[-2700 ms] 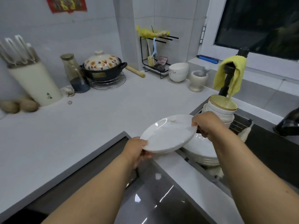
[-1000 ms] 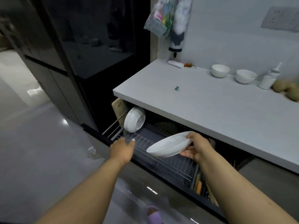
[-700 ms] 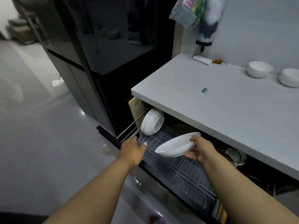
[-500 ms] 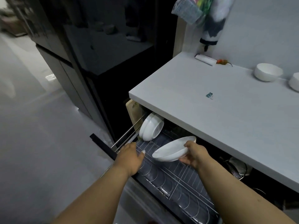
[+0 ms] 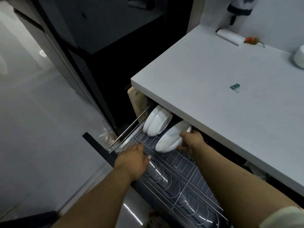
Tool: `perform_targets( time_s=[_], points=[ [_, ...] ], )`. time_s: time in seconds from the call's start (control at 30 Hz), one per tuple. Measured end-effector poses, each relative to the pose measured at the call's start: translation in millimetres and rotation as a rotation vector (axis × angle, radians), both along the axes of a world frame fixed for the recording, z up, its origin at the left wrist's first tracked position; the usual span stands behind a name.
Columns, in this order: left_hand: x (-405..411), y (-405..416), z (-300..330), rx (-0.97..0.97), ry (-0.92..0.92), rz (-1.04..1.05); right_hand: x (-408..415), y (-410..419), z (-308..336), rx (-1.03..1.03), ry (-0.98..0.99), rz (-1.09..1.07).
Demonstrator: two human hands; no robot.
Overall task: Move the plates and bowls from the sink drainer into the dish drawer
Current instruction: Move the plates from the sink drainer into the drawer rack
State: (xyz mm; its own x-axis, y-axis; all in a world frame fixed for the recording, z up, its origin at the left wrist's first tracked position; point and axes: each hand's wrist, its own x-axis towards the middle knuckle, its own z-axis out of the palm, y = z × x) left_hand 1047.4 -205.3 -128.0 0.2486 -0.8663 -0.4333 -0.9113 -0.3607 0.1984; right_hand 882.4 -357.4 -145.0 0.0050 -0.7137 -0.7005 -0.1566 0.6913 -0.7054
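Step in hand: racking a plate (image 5: 171, 139) in the dish drawer (image 5: 181, 176), pulled out from under the countertop (image 5: 213, 89). Right hand (image 5: 190, 140) grips plate by its right rim, thumb on near face, fingers curled round the far edge; plate tilted steeply, nearly on edge, lower rim at or just touching the rack wires, hard to tell which. Sits just right of two white dishes (image 5: 156, 120) already standing on edge at the drawer's back left, w/ a small gap between. Left hand (image 5: 133, 160) lies on the drawer's front-left rail, fingers loosely bent over the wires, nothing pinched; looks like steadying the drawer, not carrying.

Progress, as a judgement: a couple of pieces racked, most slots along the front bare, sink drainer out of view, so prob. early-to-mid task.

Next move calls for: seating lower rim between two upright wires, letting plate lean back to match its neighbours, then loosening fingers w/o dragging it fwd. Tight clearance under the countertop edge; knuckles close to it. Risk: rim missing a slot and sliding flat, or knocking the neighbouring dishes.
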Motion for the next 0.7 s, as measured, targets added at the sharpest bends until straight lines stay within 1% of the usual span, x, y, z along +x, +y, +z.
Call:
perform_targets(
  time_s=[0.13,0.23,0.43,0.57,0.7],
  points=[
    [1,0,-2,-0.014,-0.001,-0.04,15,-11,-7,0.04,0.03,-0.015],
    [3,-1,-4,-0.058,0.035,-0.015,24,-18,-12,0.025,0.051,-0.025],
    [5,3,-10,-0.118,0.061,-0.011,43,-31,-21,0.006,0.098,0.026],
    [6,4,-15,-0.127,0.082,-0.008,59,-38,-23,-0.038,0.087,0.05],
    [7,4,-17,-0.15,0.076,-0.009,73,-44,-22,0.001,0.076,0.06]
  ],
)
